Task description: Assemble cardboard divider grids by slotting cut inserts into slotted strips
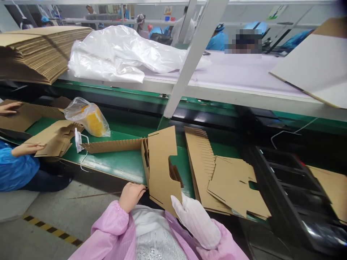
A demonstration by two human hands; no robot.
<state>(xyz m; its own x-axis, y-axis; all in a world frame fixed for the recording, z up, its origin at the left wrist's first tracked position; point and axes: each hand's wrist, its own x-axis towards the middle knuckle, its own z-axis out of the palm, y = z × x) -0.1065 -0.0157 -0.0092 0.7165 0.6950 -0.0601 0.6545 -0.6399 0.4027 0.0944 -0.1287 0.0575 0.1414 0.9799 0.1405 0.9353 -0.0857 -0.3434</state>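
Nearest is the person's white top (159, 249), its front glittering, between pink sleeves (104, 231). The white-gloved right hand (196, 218) has its grip closed on the near end of a brown cardboard panel (162, 159), at the near edge of the green table (119, 166). The panel's long axis points away from the body, its far end leaning slightly left; a squarish notch cuts its right side. The bare left hand (132, 196) curls by its near left side; whether that grip holds anything, I cannot tell. A comb-slotted cardboard strip (116, 145) reaches leftward, roughly crosswise to the panel. Flat die-cut sheets (235, 180) overlap on the right.
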